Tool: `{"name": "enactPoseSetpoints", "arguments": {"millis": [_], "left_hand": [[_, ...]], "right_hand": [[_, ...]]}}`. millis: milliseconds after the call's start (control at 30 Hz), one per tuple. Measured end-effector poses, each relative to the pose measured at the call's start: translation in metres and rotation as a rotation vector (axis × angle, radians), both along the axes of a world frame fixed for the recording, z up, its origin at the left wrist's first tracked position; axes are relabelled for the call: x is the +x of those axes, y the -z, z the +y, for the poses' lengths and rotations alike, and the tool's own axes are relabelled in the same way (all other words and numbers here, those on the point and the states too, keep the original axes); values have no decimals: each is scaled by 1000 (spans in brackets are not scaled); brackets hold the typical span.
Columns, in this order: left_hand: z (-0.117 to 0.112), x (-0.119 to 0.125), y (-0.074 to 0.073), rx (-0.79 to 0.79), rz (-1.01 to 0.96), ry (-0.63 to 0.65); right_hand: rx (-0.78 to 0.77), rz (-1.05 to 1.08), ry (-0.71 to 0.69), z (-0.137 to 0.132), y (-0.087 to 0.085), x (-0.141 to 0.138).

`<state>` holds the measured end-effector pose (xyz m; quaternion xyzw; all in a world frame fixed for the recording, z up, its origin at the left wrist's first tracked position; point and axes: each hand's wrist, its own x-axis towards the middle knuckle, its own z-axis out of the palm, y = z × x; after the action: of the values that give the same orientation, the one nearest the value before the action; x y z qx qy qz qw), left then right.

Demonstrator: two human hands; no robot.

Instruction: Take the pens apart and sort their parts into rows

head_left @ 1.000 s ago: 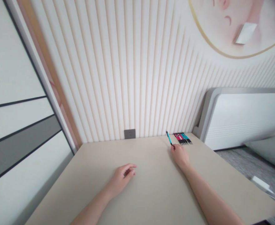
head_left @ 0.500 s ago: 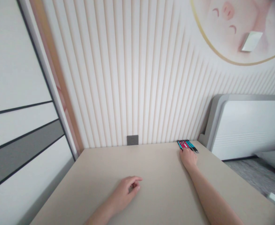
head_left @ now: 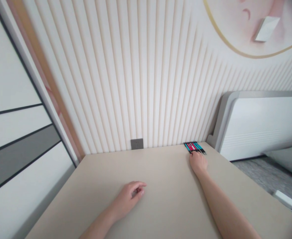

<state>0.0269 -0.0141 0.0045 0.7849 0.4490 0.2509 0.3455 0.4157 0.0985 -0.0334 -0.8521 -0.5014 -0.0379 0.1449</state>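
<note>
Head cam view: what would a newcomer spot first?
The bright row of teal and red pens stands out at the far edge of the beige tabletop, with the right hand right at its near end. The left hand rests loosely curled on the tabletop, nearer the middle. Behind them, ribbed white wall panelling fills most of the view, with a grey wall socket just above the table edge.

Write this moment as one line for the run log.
left hand: loosely curled on tabletop | right hand: at row of teal and red pens
</note>
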Motion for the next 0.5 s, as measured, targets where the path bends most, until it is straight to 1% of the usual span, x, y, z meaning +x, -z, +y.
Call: {"name": "enactPoseSetpoints", "arguments": {"millis": [200,333,433,500], "left_hand": [[1,0,-2,12,19,-10],[-1,1,-2,12,13,-1],[-1,-2,-2,52,6,-3],[2,-10,-3,127,23,-8]], "right_hand": [[6,8,-1,-1,-2,0],[22,-3,-18,-5,-7,-5],[48,-18,-103,-13,-12,-14],[63,-24,-207,-21,-14,-24]]}}
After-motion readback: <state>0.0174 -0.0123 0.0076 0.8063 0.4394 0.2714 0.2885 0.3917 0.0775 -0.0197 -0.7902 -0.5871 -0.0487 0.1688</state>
